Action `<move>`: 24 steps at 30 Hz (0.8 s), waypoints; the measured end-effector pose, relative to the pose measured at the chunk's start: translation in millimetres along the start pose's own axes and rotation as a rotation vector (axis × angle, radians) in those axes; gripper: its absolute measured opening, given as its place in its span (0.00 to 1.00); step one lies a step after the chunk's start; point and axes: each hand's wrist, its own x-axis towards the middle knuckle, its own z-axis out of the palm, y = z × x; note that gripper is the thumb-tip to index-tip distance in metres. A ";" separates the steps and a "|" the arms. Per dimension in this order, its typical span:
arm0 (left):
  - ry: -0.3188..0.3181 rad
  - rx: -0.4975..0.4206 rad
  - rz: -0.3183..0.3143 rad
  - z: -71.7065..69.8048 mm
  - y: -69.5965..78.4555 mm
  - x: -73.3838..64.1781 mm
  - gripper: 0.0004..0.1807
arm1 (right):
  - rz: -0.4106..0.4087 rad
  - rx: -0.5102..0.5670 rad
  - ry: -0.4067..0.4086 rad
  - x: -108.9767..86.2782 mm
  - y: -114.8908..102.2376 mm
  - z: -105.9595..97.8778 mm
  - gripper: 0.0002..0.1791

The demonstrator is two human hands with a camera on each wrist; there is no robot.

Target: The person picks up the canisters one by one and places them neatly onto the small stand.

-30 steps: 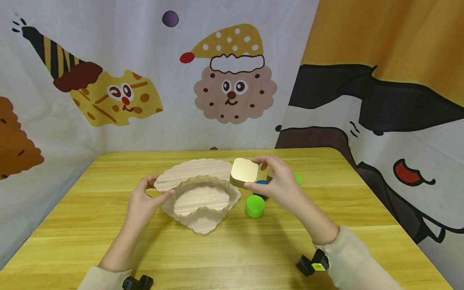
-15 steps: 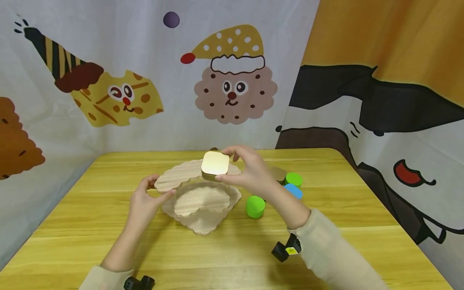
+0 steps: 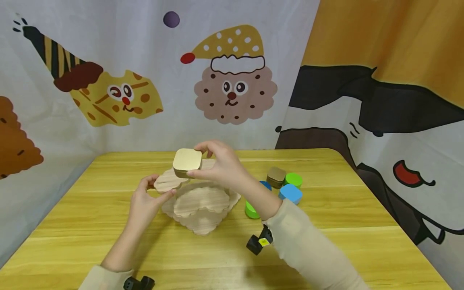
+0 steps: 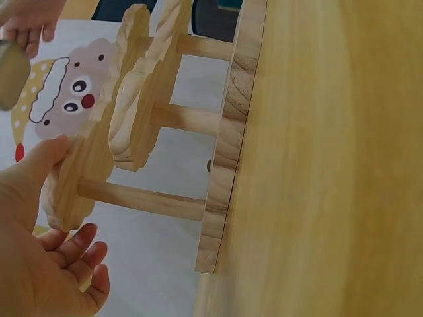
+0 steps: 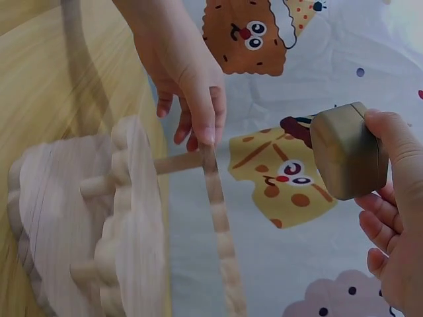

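A wooden stand (image 3: 201, 223) with scalloped, cloud-like tiers stands on the table; in the left wrist view, round posts (image 4: 142, 199) join its tiers to the base. My left hand (image 3: 144, 205) pinches the left end of its highest tier (image 3: 168, 182), thumb in front and fingers behind. My right hand (image 3: 226, 167) holds a small gold tin (image 3: 187, 160) with rounded corners, thumb on the near side and fingers on the far side. In the right wrist view the tin (image 5: 345, 152) is apart from the tier. The head view has it over the tier's left part, partly covering it.
Right of the stand are a brown-gold tin (image 3: 276, 177), a green round tin (image 3: 293, 179), a light blue tin (image 3: 291, 194), a dark blue one (image 3: 266, 185) and another green one (image 3: 251, 210), partly behind my right forearm. A printed curtain (image 3: 145, 137) hangs behind the table (image 3: 203, 262).
My right hand has carried the gold tin leftward from beside the stand to over the highest tier's left part. The tins on the right have come into fuller view. The left hand keeps its grip.
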 end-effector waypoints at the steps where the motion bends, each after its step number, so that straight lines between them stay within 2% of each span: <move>1: 0.001 -0.003 0.003 -0.1 -0.1 -0.1 0.43 | 0.004 0.009 -0.012 1.8 -1.1 2.4 0.31; 11: -0.002 0.007 0.027 -0.2 -3.4 1.2 0.43 | 0.056 0.069 -0.043 18.2 -0.5 32.0 0.31; 24: -0.021 0.001 -0.007 -2.7 0.4 0.4 0.44 | 0.121 0.068 -0.038 30.3 8.5 66.0 0.33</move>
